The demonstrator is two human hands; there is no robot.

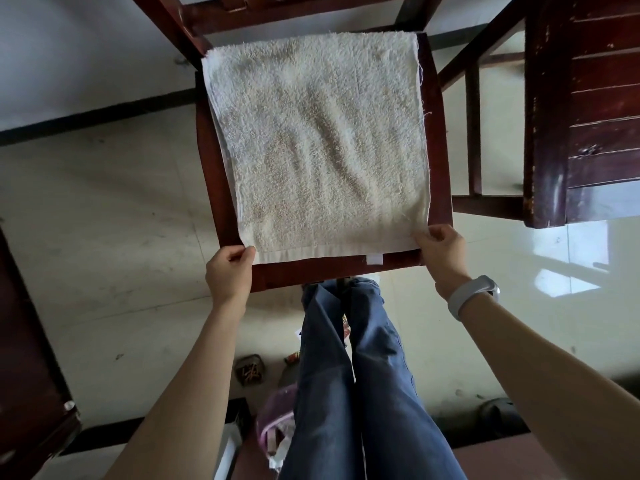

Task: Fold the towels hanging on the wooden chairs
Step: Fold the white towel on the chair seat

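Note:
A cream terry towel (318, 140) lies flat on the seat of a dark red wooden chair (332, 271), covering most of it. It looks doubled, with a second layer's edge showing along its left side. My left hand (230, 271) pinches the towel's near left corner. My right hand (441, 251) pinches the near right corner; a white band sits on that wrist. A small white label (374, 258) shows on the near hem.
A second dark wooden chair (588, 109) stands at the right. Dark furniture (31, 393) fills the lower left. My legs in blue trousers (360, 375) stand before the chair, with a purple bag (277, 420) and clutter on the pale tiled floor.

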